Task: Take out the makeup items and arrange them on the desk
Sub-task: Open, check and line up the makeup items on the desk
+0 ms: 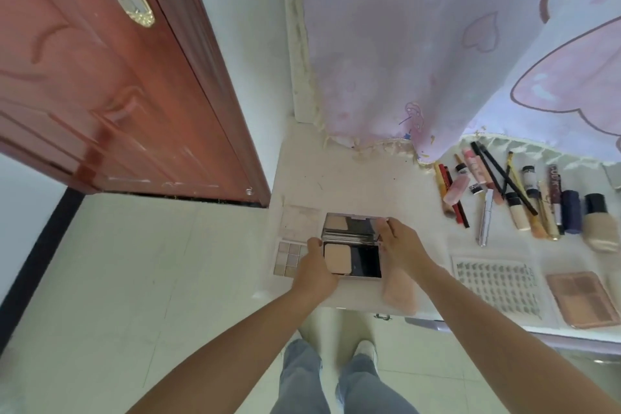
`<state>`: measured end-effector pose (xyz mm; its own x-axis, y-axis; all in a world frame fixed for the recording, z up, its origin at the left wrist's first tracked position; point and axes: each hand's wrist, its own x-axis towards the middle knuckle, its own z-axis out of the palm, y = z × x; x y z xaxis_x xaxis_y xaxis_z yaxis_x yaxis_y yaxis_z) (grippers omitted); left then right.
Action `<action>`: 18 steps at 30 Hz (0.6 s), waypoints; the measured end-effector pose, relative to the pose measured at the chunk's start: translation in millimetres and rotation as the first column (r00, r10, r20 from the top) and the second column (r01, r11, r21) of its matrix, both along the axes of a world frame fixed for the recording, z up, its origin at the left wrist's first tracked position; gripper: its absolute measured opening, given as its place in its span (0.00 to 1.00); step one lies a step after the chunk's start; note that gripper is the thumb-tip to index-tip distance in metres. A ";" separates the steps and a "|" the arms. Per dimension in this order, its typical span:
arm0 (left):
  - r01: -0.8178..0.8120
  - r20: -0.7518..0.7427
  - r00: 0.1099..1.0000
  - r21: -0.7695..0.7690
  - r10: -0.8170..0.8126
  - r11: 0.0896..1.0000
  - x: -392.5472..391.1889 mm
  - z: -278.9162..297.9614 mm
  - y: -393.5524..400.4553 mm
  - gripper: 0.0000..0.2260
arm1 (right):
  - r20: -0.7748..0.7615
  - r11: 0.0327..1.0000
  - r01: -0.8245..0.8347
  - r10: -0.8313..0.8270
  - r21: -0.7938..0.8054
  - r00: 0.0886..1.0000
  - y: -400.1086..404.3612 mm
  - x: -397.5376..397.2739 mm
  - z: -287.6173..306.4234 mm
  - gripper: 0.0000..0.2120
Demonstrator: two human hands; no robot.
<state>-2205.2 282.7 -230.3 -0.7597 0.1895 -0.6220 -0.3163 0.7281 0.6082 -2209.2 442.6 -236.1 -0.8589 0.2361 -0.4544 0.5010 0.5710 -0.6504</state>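
An open powder compact (353, 259) with a mirrored lid lies on the white desk (353, 178) near its front left corner. My left hand (314, 267) grips the compact's left side. At the compact's right edge my right hand (400, 245) holds the raised lid. Left of it, an open pale eyeshadow palette (290, 254) rests on the desk. A pink puff (400, 291) lies just below my right hand.
Several tubes, pencils, brushes and bottles (514, 198) lie in a row at the right back. A sheet of false lashes (497, 282) and a rose-gold palette (583, 297) sit near the front right. A patterned curtain (437, 44) hangs behind; a red door (100, 77) stands left.
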 end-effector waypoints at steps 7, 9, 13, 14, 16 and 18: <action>0.059 -0.009 0.998 -0.219 -0.063 0.974 10.7 6.6 15.4 0.17 | 0.079 0.991 -0.099 0.093 0.085 0.993 7.1 -12.8 0.6 0.19; 0.085 -0.024 0.995 -0.283 -0.096 0.955 11.7 10.5 20.7 0.16 | 0.099 0.992 -0.099 0.090 0.084 0.991 10.7 -16.2 2.1 0.22; 0.150 -0.045 0.981 -0.435 -0.188 0.888 16.8 15.7 27.7 0.14 | 0.152 0.992 -0.120 0.111 0.048 0.982 16.9 -20.2 10.7 0.23; 0.177 -0.051 0.972 -0.475 -0.228 0.862 17.3 16.4 28.2 0.14 | 0.166 0.990 -0.134 0.126 0.033 0.978 18.1 -20.2 12.8 0.22; 0.262 -0.057 0.937 -0.541 -0.345 0.799 18.8 17.4 28.5 0.14 | 0.185 0.981 -0.193 0.184 0.034 0.965 20.7 -17.7 15.2 0.20; 0.338 -0.057 0.891 -0.580 -0.450 0.742 20.8 19.7 29.7 0.15 | 0.173 0.965 -0.249 0.233 0.077 0.957 23.3 -12.9 16.0 0.19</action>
